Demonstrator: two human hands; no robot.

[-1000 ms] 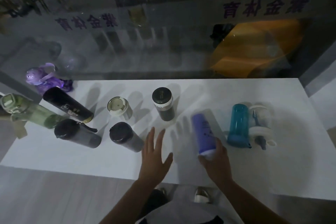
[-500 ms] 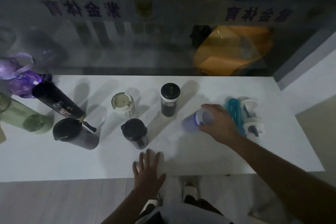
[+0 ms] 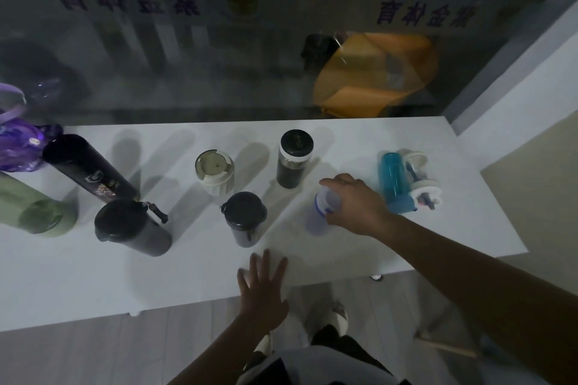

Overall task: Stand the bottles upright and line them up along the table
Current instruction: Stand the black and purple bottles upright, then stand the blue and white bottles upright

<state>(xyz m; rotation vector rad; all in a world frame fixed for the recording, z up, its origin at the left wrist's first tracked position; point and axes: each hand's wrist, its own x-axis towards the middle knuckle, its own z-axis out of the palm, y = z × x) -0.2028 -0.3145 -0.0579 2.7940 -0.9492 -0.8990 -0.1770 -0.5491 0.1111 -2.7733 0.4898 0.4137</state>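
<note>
- The purple bottle (image 3: 319,212) is now stood up on the white table (image 3: 78,284), a little right of the middle of the frame. One second ago it was still lying on its side near the front edge.
- The top of that bottle is held by the right hand (image 3: 356,203). The fingers are curled over the cap from above and pressed around it. Before, the lower end of the bottle was held instead.
- The left hand (image 3: 262,291) is laid flat at the front edge of the table, low in the middle of the frame. Its fingers are spread apart and nothing is held. It has been pulled back toward the body since one second ago.
- The blue bottle (image 3: 394,180) and the clear bottle (image 3: 420,176) are still lying side by side, touching, at the right of the frame, just beside the right hand.
- Three bottles are seen standing in the middle: the cream cup (image 3: 215,171), the glass-sided bottle (image 3: 293,158) and the small black cup (image 3: 245,218). They have not been moved.
- At the left, the tall black bottle (image 3: 90,173), the dark shaker (image 3: 133,228), the green bottle (image 3: 34,209) and the purple jug (image 3: 18,144) are found where they were before; whether they stand or lie cannot be told.
</note>
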